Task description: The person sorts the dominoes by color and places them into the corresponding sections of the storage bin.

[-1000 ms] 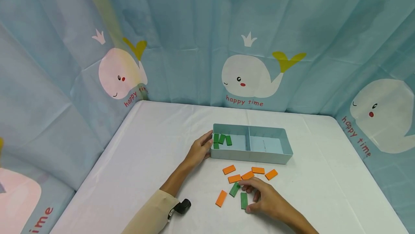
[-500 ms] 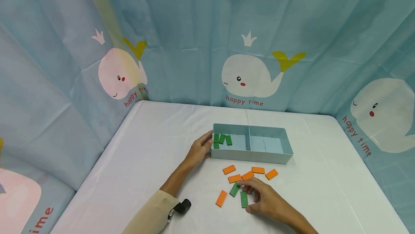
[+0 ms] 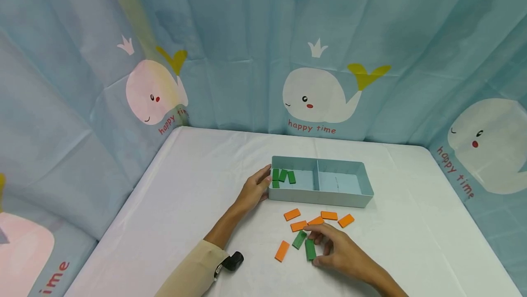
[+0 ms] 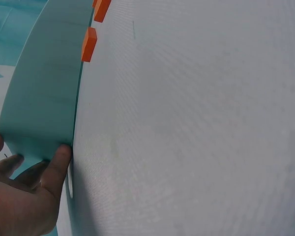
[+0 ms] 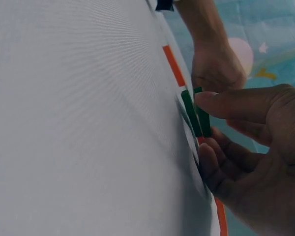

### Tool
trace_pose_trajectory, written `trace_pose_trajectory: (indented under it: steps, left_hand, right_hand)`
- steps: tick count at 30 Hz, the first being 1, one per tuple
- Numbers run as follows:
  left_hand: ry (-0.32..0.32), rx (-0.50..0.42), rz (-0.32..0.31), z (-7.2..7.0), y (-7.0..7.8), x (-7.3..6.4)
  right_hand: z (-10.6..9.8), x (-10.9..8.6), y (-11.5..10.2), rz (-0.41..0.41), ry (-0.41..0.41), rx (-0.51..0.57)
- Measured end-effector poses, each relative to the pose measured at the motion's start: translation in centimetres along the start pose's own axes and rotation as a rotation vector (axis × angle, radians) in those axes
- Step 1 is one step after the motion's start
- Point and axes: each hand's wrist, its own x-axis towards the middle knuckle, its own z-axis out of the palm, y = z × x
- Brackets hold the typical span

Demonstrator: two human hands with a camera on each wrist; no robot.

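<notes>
My right hand (image 3: 339,251) pinches a green tile (image 3: 310,250) by its ends between thumb and fingers, just above the white table. In the right wrist view, this green tile (image 5: 203,115) stands beside a second one. That second green tile (image 3: 299,240) lies just left of my right fingers. My left hand (image 3: 252,191) grips the left end of a grey-blue box (image 3: 321,196) with two compartments. In the left wrist view, its fingertips press against the box's end wall (image 4: 37,137). Several green tiles (image 3: 283,175) lie in the box's left compartment.
Several orange tiles (image 3: 292,214) are scattered between the box and my right hand; one orange tile (image 3: 282,251) lies apart, nearer me. A curtain (image 3: 230,86) printed with whales hangs behind the table (image 3: 197,169). A black device (image 3: 233,261) sits at my left sleeve.
My right thumb and fingers have closed on the nearer green tile, which has tilted and shifted slightly away from me. The left hand has stayed at the box.
</notes>
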Motion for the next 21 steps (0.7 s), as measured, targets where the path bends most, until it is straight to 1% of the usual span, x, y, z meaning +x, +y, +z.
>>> trace_pose_trajectory:
  steps: [6, 10, 15, 21]
  left_hand:
    - [-0.002, 0.006, -0.005, 0.0, 0.1, 0.0]
    - [-0.005, 0.004, -0.002, 0.0, 0.2, -0.1]
    - [-0.003, 0.004, -0.003, 0.0, 0.2, -0.1]
    - [0.004, 0.015, -0.006, 0.0, 0.1, -0.1]
  right_hand:
    - [0.0, 0.2, -0.2, -0.03, 0.049, -0.015]
    - [0.0, 0.4, -0.2, -0.074, 0.127, -0.017]
    - [-0.4, 1.0, -0.2, -0.136, 0.233, 0.011]
    - [-1.3, 1.9, -0.7, -0.151, 0.274, 0.043]
